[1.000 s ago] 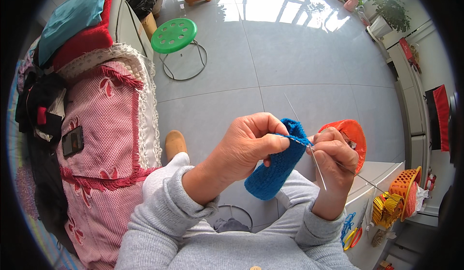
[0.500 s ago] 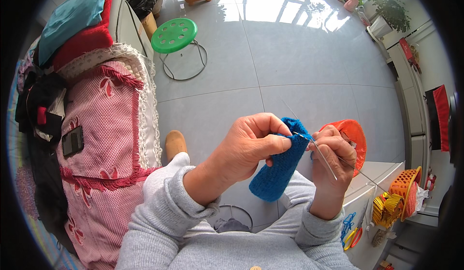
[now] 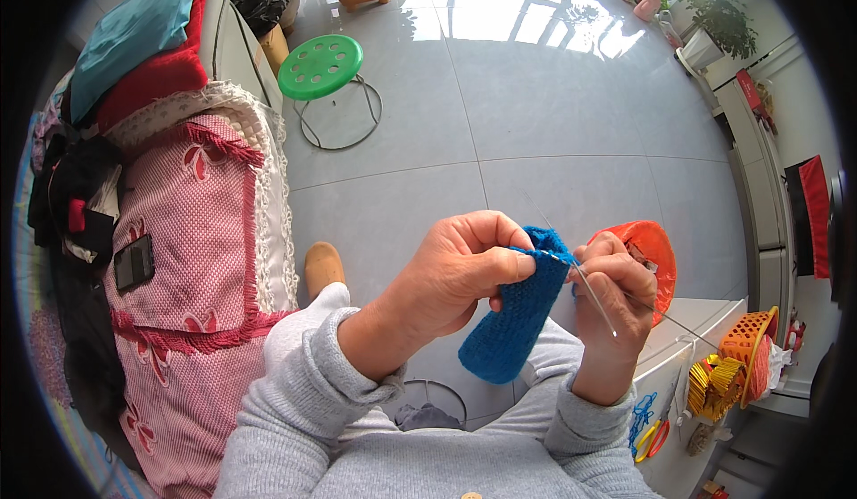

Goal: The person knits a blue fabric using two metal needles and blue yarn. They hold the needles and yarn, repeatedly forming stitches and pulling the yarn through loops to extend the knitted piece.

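Note:
A blue tube of knitting (image 3: 513, 320) hangs in front of my lap from thin metal needles. My left hand (image 3: 455, 267) pinches its upper edge between thumb and forefinger. At the top right corner of the piece, my right hand (image 3: 616, 289) is closed around a metal knitting needle (image 3: 596, 301). Another long needle (image 3: 678, 328) sticks out past that hand toward the lower right, and a fine one points up behind the work. Stitches line the top edge; exactly how the needle tips cross there is too small to tell.
Behind my right hand is an orange bag (image 3: 656, 249). A white table (image 3: 669, 370) on the right carries scissors (image 3: 653, 436), blue yarn (image 3: 641, 414) and an orange basket (image 3: 750, 343). A phone (image 3: 134, 263) lies on the pink-covered sofa (image 3: 192, 249); a green stool (image 3: 321, 66) stands ahead.
The knitting has dropped slightly and hangs a little straighter. The needle in my right hand has shifted slightly, its tip now nearer the top edge. My left hand keeps its pinch.

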Available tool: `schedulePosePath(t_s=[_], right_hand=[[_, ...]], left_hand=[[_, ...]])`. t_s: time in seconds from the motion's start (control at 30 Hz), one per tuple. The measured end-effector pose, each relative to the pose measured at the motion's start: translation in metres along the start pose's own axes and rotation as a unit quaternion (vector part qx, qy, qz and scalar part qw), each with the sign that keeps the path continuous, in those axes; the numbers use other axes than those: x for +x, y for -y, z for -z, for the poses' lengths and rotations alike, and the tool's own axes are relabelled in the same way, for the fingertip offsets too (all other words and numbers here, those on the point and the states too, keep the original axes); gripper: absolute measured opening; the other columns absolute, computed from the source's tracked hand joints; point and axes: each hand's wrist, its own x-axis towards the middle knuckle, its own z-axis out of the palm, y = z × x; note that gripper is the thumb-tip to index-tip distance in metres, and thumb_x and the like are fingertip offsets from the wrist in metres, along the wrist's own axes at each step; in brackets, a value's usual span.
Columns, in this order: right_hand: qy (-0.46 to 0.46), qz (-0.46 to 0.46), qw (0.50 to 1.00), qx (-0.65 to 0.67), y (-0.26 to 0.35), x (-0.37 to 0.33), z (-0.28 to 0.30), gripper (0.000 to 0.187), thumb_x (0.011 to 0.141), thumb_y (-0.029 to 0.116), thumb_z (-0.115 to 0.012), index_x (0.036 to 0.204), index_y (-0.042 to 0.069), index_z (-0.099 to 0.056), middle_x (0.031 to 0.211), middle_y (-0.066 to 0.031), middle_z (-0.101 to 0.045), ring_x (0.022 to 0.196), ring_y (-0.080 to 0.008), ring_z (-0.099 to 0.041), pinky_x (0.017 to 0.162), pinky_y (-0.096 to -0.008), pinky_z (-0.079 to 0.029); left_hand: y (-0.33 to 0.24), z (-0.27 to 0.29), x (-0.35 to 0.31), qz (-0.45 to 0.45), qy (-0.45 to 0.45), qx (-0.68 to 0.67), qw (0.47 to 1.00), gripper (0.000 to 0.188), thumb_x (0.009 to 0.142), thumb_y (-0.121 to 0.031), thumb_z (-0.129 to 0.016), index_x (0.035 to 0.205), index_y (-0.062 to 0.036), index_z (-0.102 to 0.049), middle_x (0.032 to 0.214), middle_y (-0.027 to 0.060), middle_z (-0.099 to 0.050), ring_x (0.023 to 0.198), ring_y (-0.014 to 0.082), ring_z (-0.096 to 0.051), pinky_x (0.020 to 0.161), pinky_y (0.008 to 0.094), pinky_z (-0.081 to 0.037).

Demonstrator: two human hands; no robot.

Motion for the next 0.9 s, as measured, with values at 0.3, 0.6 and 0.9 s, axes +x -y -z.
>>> schedulePosePath(t_s=[0.3,0.6,0.9], right_hand=[[0.034,0.015,0.998,-0.046,0.003,0.000,0.001,0.008,0.079,0.002,-0.070,0.083,-0.005,-0.067,0.073,-0.0067,-0.057,0.069,-0.0146,-0.047,0.076,-0.0323,-0.044],[0.030,0.062,0.988,-0.142,0.007,-0.001,-0.004,0.010,0.075,-0.008,-0.069,0.084,-0.004,-0.067,0.075,-0.0048,-0.053,0.067,-0.0132,-0.046,0.068,-0.0280,-0.043],[0.034,0.125,0.966,-0.226,0.005,-0.003,-0.007,0.016,0.073,-0.011,-0.069,0.087,-0.004,-0.066,0.075,-0.0059,-0.052,0.067,-0.0161,-0.049,0.063,-0.0302,-0.044]], left_hand=[[-0.002,-0.001,0.000,-0.006,-0.031,0.051,0.998,0.010,0.083,-0.005,-0.068,0.089,-0.0010,-0.062,0.076,0.0034,-0.063,0.061,0.0056,-0.058,0.050,0.0175,-0.047],[0.002,0.001,0.001,-0.041,-0.039,0.059,0.997,0.010,0.083,-0.003,-0.069,0.089,-0.0014,-0.061,0.079,0.0049,-0.065,0.065,0.0070,-0.060,0.053,0.0186,-0.049],[0.007,-0.003,0.001,-0.098,-0.068,0.113,0.986,0.008,0.083,0.000,-0.068,0.087,-0.0004,-0.061,0.082,0.0049,-0.065,0.071,0.0062,-0.062,0.061,0.0201,-0.052]])
